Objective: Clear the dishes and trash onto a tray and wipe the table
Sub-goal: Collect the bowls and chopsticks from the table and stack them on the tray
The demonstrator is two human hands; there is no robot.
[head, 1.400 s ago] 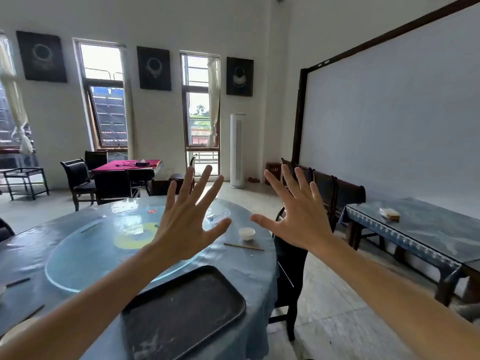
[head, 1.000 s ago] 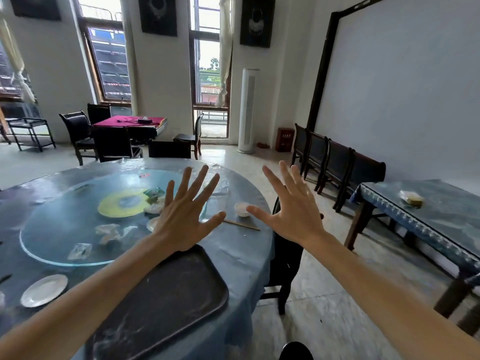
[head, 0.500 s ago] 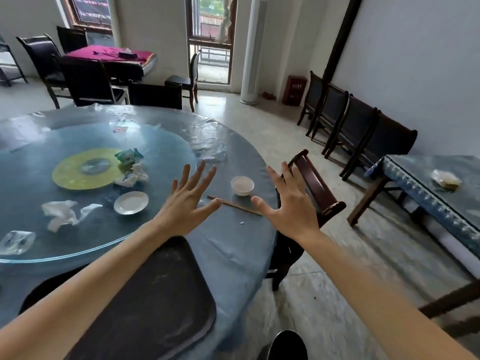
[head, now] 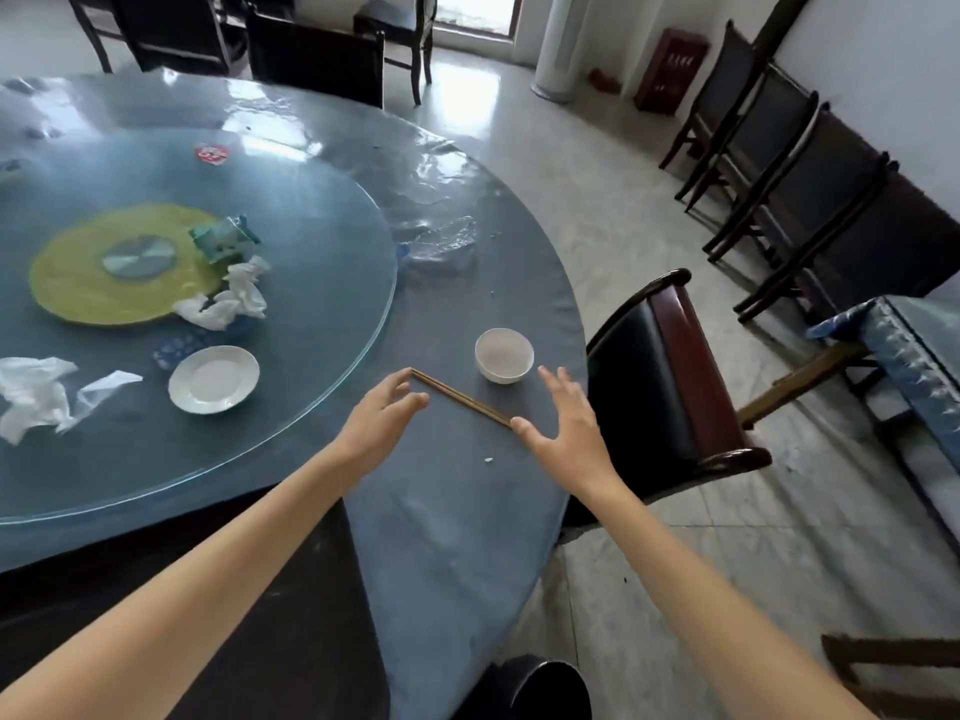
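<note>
- Both hands have dropped lower, down to the thin brown wooden chopsticks [head: 460,398].
- Left hand [head: 383,422] and right hand [head: 565,427] are spread loose, holding nothing, one at each chopstick end.
- Small white round bowl [head: 504,354] sits just past the right fingers.
- Flat dark tray [head: 291,615] lies under the left arm.

Both forearms bare, no sleeves; left hand [head: 382,423] & right hand [head: 563,426] ungloved.
</note>
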